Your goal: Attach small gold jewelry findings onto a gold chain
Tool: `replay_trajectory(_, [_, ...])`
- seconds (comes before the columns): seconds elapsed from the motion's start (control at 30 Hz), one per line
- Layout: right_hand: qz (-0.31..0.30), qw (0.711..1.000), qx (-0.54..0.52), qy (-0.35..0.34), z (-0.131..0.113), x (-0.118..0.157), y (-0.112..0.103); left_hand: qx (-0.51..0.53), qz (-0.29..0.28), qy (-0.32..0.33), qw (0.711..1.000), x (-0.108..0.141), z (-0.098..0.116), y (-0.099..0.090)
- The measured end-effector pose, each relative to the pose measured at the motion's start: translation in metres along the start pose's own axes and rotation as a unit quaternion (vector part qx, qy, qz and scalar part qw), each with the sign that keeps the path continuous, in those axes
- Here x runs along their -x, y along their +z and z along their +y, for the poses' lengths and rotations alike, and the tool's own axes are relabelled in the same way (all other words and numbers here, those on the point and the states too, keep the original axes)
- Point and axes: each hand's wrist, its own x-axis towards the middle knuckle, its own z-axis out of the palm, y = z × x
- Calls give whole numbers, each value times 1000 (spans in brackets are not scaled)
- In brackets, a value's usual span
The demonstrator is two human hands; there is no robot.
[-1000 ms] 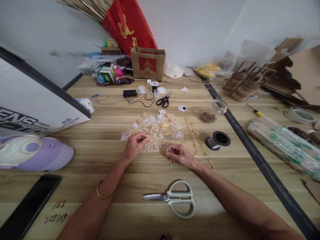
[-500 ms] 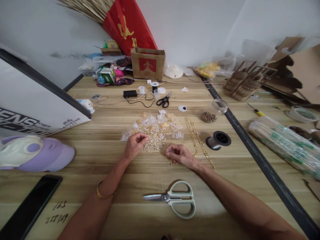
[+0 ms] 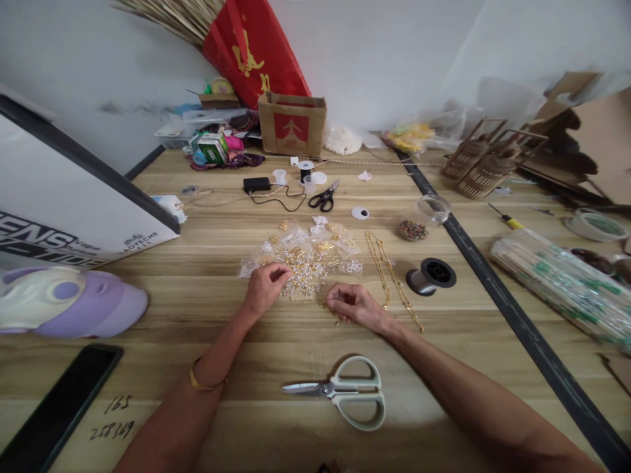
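Small gold and clear beads (image 3: 306,270) lie in a loose heap among little plastic bags (image 3: 296,238) at the middle of the table. My left hand (image 3: 267,284) is pinched at the heap's left front edge; whatever its fingertips hold is too small to make out. To the right of the heap, my right hand (image 3: 353,304) has its fingers closed, and a short piece of gold beaded chain (image 3: 338,322) shows below its fingertips. A longer gold chain (image 3: 383,266) lies just beyond that hand. Pale-handled scissors (image 3: 357,392) rest in front of both hands.
A spool of wire (image 3: 430,276) and a jar of beads (image 3: 414,228) stand to the right. Black scissors (image 3: 324,196) lie behind the heap. At the left are a phone (image 3: 62,407) and a purple-white object (image 3: 73,302). Wrapped sticks (image 3: 562,282) lie far right.
My left hand has shifted very slightly at the edge of the bead heap. My right hand stays in nearly the same place.
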Motion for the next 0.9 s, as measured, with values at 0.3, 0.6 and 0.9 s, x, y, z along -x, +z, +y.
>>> replay_trajectory(0.3, [2, 1000, 0, 11, -3, 0, 1, 63, -27, -47, 996, -1, -3, -3])
replay_trajectory(0.6, [4, 1000, 0, 12, -2, 0, 0, 134, 8, -70, 988, -5, -2, -9])
replay_trajectory(0.9, [1, 1000, -3, 6, -1, -1, 0, -32, 175, -97, 979, -20, -15, -60])
